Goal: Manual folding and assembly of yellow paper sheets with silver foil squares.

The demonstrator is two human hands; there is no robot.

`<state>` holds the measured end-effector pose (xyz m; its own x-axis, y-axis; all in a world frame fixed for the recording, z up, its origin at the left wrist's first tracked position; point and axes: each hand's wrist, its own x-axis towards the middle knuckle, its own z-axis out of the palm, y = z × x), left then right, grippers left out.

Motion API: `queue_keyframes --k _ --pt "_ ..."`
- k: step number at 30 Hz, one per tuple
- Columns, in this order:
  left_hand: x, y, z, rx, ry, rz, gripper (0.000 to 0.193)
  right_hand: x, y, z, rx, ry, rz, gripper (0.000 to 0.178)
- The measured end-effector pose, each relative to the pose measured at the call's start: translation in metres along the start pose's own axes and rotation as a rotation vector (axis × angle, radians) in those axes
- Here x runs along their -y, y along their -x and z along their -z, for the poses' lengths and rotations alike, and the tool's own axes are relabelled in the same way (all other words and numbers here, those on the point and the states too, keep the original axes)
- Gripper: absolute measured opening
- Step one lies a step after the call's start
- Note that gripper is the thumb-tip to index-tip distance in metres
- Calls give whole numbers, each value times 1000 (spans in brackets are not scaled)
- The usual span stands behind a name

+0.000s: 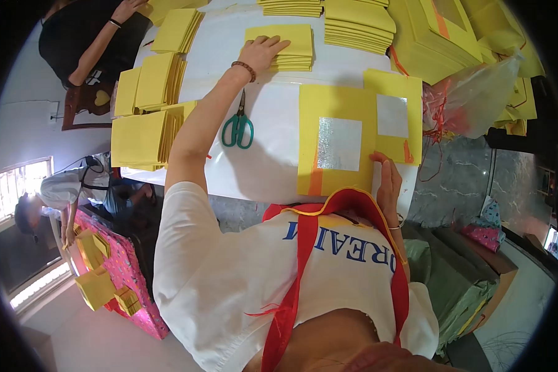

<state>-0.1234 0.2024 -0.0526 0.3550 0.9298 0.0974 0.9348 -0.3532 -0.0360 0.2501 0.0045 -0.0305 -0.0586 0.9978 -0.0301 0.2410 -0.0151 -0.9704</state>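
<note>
My left hand (263, 53) reaches to the far side of the table and rests on top of a stack of folded yellow paper pieces (296, 38), its fingers apart. Nearer to me, my right hand (387, 186) lies at the lower right of a large yellow paper sheet (336, 102) with a silver rectangle and an orange strip; its fingers are stretched out and touch the edge. Partly beneath that sheet is a second yellow sheet (412, 93), also with a silver patch. Scissors with green handles (237, 131) lie shut below my left forearm.
Stacks of yellow paper (144, 139) line the table's left side, and more (358, 28) stand at the far edge. A clear plastic bag with red strings (477, 102) hangs at the right. One person (96, 40) works at the far left, another (74, 186) by a pink-covered table (127, 260).
</note>
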Motion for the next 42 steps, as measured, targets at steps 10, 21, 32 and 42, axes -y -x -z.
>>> queue_keyframes --k 10,21,32,42 --pt "-11 18 -12 -47 -43 -27 71 2 4 1 30 13 13 32" --pt "-8 16 25 36 -68 45 87 -8 13 9 -17 200 230 22" --pt "-136 133 64 -39 633 -320 60 -23 5 -3 39 312 359 22" --pt "-179 182 73 48 613 -362 43 -23 10 -3 99 122 235 20"
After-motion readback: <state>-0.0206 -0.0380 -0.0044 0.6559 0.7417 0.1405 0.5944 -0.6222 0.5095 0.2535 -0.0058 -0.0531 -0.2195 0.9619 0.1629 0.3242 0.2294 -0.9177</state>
